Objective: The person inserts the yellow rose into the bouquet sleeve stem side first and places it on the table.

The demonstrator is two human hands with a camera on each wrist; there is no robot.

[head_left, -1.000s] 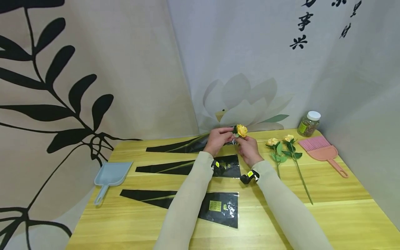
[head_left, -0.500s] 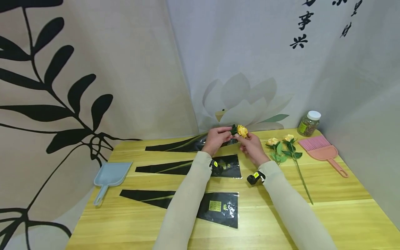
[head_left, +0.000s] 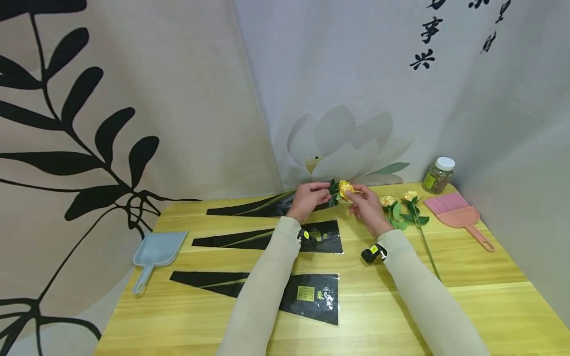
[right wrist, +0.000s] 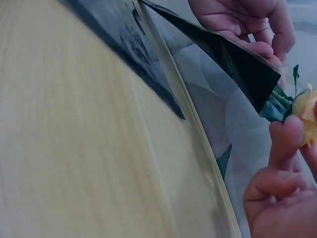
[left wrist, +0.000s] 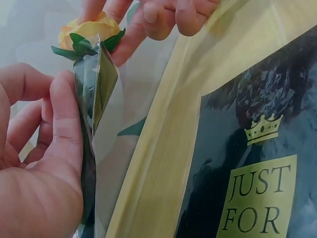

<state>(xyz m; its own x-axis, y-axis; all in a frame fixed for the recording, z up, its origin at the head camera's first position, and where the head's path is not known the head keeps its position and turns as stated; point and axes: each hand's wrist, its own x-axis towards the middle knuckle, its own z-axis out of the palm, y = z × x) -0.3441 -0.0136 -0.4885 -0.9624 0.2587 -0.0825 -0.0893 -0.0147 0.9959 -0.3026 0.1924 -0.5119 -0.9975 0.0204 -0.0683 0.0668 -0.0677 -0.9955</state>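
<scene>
In front of me spreads a tabletop (head_left: 356, 321) of pale yellow wood, its grain running crosswise. Cloth (head_left: 187, 99) walls me in: beige on my left with a black branch (head_left: 79, 94), greyish white ahead with a faint lotus (head_left: 340, 141) below black characters (head_left: 430, 30). Soft shade (head_left: 472, 109) dims the right-hand corner.

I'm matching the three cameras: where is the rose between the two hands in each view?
Head: the rose is right of centre, at the fingertips of the right hand.
Left wrist: upper left, above the left hand.
Right wrist: right edge, near mid-height, partly cut off.
Shared landmark: the black wrapper that the rose pokes out of.
</scene>
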